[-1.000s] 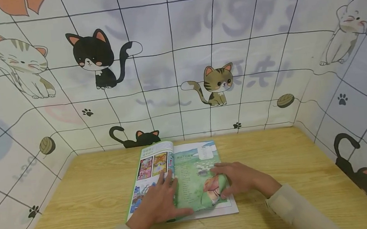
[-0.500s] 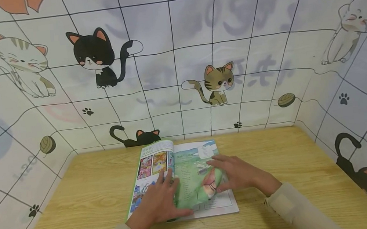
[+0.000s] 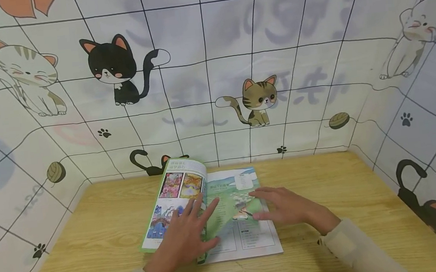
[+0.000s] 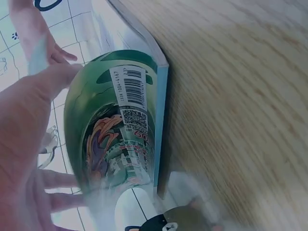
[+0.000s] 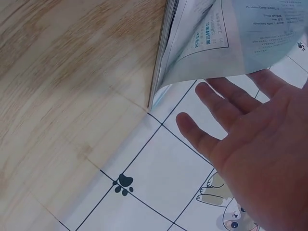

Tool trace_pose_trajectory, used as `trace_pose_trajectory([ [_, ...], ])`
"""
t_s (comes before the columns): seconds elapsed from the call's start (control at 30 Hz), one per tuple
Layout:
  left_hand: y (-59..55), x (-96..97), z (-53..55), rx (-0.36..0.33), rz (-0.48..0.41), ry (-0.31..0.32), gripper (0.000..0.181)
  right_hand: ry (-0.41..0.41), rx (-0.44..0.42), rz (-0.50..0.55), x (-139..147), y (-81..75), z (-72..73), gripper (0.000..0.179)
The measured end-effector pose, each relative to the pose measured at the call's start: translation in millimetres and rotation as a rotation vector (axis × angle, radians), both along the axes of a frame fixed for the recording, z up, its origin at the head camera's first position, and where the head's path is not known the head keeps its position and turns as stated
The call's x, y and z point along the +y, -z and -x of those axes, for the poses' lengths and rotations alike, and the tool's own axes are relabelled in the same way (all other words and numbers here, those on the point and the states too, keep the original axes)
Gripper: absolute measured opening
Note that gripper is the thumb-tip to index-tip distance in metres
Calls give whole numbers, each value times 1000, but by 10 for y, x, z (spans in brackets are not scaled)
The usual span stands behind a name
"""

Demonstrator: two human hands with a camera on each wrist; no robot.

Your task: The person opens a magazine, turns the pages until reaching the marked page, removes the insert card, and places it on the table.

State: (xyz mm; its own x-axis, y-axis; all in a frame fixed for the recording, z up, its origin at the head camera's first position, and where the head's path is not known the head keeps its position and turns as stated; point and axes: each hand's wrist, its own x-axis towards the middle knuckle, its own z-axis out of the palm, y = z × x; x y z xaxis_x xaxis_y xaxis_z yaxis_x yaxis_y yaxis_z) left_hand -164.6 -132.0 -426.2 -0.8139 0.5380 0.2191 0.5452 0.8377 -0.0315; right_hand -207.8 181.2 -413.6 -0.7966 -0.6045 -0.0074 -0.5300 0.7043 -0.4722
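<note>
We are seeing the magazine (image 3: 227, 192) lying spread on the table (image 3: 93, 235), its top left overlapping the wall (image 3: 197, 85) in view. The left hand (image 3: 186, 235), fingers straight and apart, is hiding part of the left page (image 3: 163, 220). The right hand's (image 3: 289, 205) fingers are lying extended, some tips disappearing behind a raised page (image 5: 274, 43). Wood is extending on both sides.

one magazine (image 3: 227, 209), two grips (image 3: 184, 235) (image 3: 288, 206)
</note>
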Motion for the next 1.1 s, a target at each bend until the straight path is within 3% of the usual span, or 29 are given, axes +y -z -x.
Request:
trace_pose_trajectory([
  [0.17, -16, 34, -24, 120, 23, 63, 99, 64, -42, 51, 28, -34, -25, 59],
  [0.37, -33, 41, -30, 212, 67, 165, 102, 122, -77, 26, 91, -26, -20, 69],
  [0.5, -17, 42, -39, 253, 142, 238, 92, 133, -110, -31, 119, 59, -1, 77],
  [0.77, -30, 57, -68, 279, 282, 251, 53, -69, -95, -150, 122, 204, -63, 105],
  [0.93, -22, 52, -69, 237, 339, 244, 44, -93, -83, -161, 116, 244, -89, 108],
  [1.1, -16, 50, -67, 231, 326, 247, 34, -94, -70, -159, 111, 265, -83, 108],
])
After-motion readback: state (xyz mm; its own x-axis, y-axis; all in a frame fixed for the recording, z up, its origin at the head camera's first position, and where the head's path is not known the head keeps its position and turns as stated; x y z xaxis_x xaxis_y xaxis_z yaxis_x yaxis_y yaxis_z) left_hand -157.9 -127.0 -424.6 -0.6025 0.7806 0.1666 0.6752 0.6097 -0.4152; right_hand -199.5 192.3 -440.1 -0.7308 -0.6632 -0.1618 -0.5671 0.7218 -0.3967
